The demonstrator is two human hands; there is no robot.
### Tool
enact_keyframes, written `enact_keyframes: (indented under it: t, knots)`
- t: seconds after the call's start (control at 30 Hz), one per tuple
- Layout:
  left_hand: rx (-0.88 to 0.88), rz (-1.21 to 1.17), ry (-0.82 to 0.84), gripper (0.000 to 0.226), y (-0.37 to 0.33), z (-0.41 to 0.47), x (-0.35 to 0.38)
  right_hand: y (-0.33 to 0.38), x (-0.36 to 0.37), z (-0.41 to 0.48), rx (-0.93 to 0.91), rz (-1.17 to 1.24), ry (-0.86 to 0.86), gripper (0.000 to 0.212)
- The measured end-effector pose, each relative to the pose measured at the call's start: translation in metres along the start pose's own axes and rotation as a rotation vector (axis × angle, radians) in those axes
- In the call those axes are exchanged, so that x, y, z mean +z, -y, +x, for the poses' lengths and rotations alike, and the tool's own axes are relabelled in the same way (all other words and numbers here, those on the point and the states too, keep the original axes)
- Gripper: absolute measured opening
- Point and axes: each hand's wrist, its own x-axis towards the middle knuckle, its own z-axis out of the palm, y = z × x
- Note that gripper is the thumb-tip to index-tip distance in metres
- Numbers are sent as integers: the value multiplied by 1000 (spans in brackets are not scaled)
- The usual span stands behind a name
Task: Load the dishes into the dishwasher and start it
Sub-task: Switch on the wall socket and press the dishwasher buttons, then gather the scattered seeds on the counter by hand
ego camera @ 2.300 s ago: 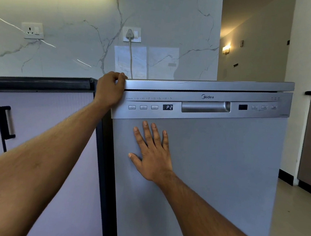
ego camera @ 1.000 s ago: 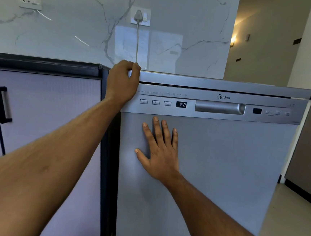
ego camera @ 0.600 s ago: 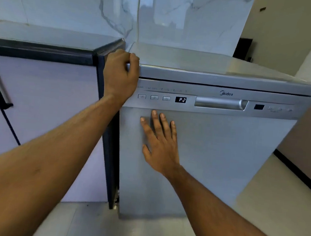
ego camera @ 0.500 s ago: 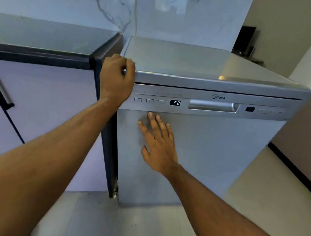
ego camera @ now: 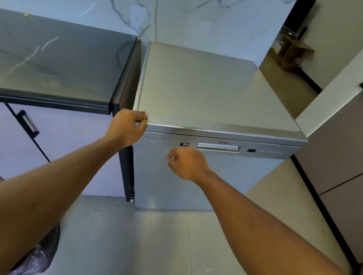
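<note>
Gripping the front-left corner of the dishwasher (ego camera: 213, 92) top, our left hand (ego camera: 127, 126) has its fingers hooked over the front lip, clamped on the edge. That arm reaches in from the lower left, fairly straight. Our right hand (ego camera: 188, 163) is curled into a loose fist with nothing in it that we can see. It is held in front of the closed door (ego camera: 193, 193), just under the control strip (ego camera: 289, 153). Touching the door or not: cannot tell. Right forearm runs up from the lower right.

Key relation: the three buttons (ego camera: 162, 143) sit in a left-to-right row along the front top edge of the dishwasher, just above the right knuckles and slightly to their left. The display (ego camera: 184, 144), reading P2, is directly above that fist. The handle recess (ego camera: 218, 147) lies up and to the right of it. Left hand is just beside the first button too, but it is busy holding. Right hand is free, so we judge the press falls to it: one finger out, short rise.

Door shut, no dishes in view, display lit, so we judge loading is over and only the start is left.

Outward: dark counter (ego camera: 51, 60) abuts the dishwasher's left edge, cabinet handle (ego camera: 28, 124) below it, black bag (ego camera: 38, 254) at lower left.
</note>
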Motion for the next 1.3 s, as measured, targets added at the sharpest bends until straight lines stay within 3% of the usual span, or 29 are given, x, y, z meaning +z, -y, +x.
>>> enact_keyframes:
  t: [0.13,0.37,0.57,0.83,0.97,1.13,1.3]
  knots:
    - [-206,-83,99,34,10,-5,-38,31,-41,9,-1,75,-51,23]
    - [-304,-51,-8,25,74,-32,-165,107,-109,48,-26,99,-83,22]
    - [-440,46,-97,18,118,-51,-237,167,-120,94,-103,116,-64,19]
    - [-627,143,-230,20,195,-83,-304,267,-72,203,-343,186,-6,19]
    - [-740,184,-277,22,231,-94,-316,308,-38,250,-469,188,107,27]
    - [-811,197,-353,21,265,-101,-324,347,1,284,-530,101,189,42]
    - [-838,240,-407,35,312,-93,-349,394,34,313,-550,103,147,52]
